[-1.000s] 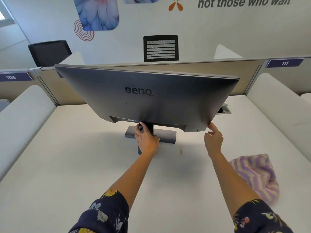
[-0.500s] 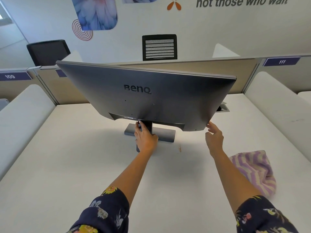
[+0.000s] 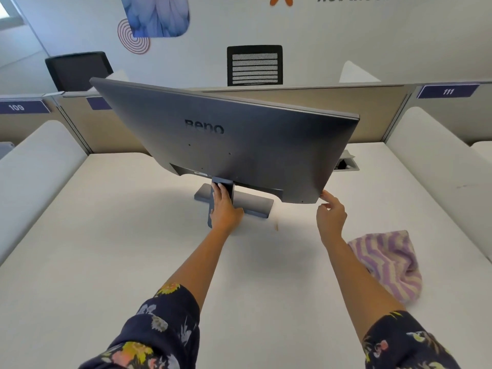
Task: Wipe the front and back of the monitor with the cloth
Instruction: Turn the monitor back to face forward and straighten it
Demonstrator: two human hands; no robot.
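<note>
Head view. Monitor (image 3: 239, 150) near the middle of the far edge of the tabletop (image 3: 106, 249), back and logo toward the camera, panel slanted to that edge with its right end nearer. Stand (image 3: 247, 203) flat on the tabletop beneath it. Left hand (image 3: 225, 209) gripping the neck of the stand just under the panel, fingers curled round it. Right hand (image 3: 331, 218) holding nothing, index fingertip (image 3: 325, 194) touching the panel's lower right corner, other fingers loosely bent. Cloth (image 3: 388, 265), striped purple and cream, crumpled toward the right edge, just beside the right forearm, well apart from the monitor, in neither hand. Dark floral sleeves (image 3: 159, 328) at the near edge. Cable hatch (image 3: 346, 163) toward the far right corner, partly hidden by the panel. Beyond the far edge, beige partition (image 3: 306, 102) with number plates (image 3: 448, 91) 109 and 111, and two dark chair backs (image 3: 254, 65).
</note>
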